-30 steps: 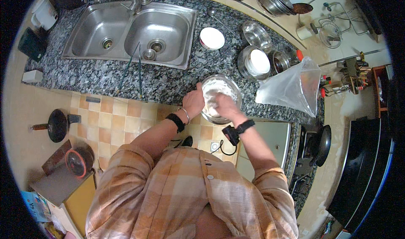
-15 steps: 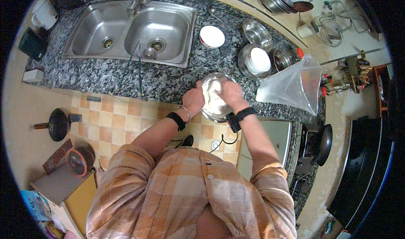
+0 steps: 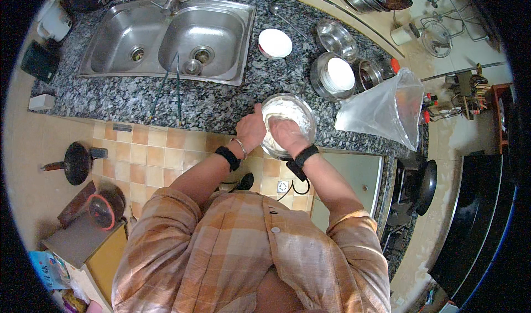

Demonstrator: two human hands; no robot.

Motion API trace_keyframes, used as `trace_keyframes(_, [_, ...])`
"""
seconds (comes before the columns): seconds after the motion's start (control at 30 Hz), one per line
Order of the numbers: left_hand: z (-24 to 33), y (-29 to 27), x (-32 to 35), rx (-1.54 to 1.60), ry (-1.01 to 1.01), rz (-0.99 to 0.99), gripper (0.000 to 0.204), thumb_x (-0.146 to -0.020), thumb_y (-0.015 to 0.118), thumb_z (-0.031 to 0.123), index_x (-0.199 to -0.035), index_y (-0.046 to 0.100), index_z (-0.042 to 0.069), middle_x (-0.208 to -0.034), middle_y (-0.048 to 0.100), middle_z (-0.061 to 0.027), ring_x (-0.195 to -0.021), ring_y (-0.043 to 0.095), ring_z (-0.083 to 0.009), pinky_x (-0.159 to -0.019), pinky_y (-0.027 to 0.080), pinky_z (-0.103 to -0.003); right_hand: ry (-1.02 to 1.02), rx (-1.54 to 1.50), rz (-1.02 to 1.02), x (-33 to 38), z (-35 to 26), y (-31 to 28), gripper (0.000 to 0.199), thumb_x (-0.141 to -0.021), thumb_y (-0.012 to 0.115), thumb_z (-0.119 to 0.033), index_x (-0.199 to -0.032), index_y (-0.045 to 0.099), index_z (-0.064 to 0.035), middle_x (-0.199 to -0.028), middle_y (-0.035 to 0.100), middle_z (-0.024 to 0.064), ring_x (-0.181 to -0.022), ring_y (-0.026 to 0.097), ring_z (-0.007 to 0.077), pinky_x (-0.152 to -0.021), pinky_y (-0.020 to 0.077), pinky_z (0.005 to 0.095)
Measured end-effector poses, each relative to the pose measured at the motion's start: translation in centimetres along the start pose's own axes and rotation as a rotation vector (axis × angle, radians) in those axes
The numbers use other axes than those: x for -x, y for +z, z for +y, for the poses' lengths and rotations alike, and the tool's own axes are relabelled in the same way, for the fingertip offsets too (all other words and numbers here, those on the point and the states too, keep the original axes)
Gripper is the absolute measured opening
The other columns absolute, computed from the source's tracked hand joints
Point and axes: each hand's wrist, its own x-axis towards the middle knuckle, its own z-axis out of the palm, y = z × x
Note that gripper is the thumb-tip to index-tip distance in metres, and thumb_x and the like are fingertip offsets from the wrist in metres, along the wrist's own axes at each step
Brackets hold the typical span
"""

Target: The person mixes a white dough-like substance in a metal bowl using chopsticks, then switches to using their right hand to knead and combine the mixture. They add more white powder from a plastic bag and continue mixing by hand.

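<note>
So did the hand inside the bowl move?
Yes. The right hand slid from the glass bowl's right rim toward its middle, closer to the left hand and the sink side.

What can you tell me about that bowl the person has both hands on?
The bowl is round and see-through, glass by the look of it, and stands upright near the front edge of the speckled granite counter, right of the sink. Inside lies a white, floury mass that coats its walls. The right hand is pressed down into that mass, while the left hand grips the rim on the left side. A clear plastic bag lies to its right, apart from it.
</note>
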Motion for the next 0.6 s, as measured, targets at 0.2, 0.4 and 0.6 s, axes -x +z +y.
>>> trace_keyframes(0.2, [-0.2, -0.2, 0.1, -0.030, 0.028, 0.012, 0.046, -0.083, 0.049, 0.013, -0.125, 0.039, -0.004, -0.074, 0.064, -0.0244, -0.068, 0.064, -0.0417, -0.063, 0.051, -0.051, 0.106, -0.233, -0.186, 0.2, 2.0, -3.6, 0.048, -0.075, 0.073, -0.031, -0.107, 0.058, 0.0021, -0.092, 0.065, 0.0241, -0.091, 0.064, 0.0375, -0.080, 0.0512, 0.0425])
trace_keyframes(0.4, [-0.2, 0.2, 0.0, 0.002, 0.053, 0.064, 0.038, -0.081, 0.049, 0.008, -0.116, 0.042, -0.007, -0.073, 0.064, -0.0251, -0.067, 0.064, -0.0416, -0.059, 0.050, -0.051, 0.383, -0.300, -0.170, 2.2, 4.1, -2.8, 0.047, -0.073, 0.075, -0.034, -0.101, 0.063, 0.0018, -0.099, 0.064, 0.0253, -0.096, 0.063, 0.0362, -0.083, 0.0507, 0.0419])
trace_keyframes(0.6, [-0.2, 0.0, 0.0, -0.005, 0.071, 0.063, 0.039, -0.080, 0.050, 0.007, -0.115, 0.042, -0.007, -0.070, 0.064, -0.0248, -0.065, 0.063, -0.0415, -0.058, 0.050, -0.051, 0.403, -0.388, -0.085, 1.5, 2.6, -2.1, 0.050, -0.073, 0.074, -0.030, -0.106, 0.057, 0.0042, -0.097, 0.064, 0.0273, -0.096, 0.063, 0.0387, -0.082, 0.0512, 0.0431])
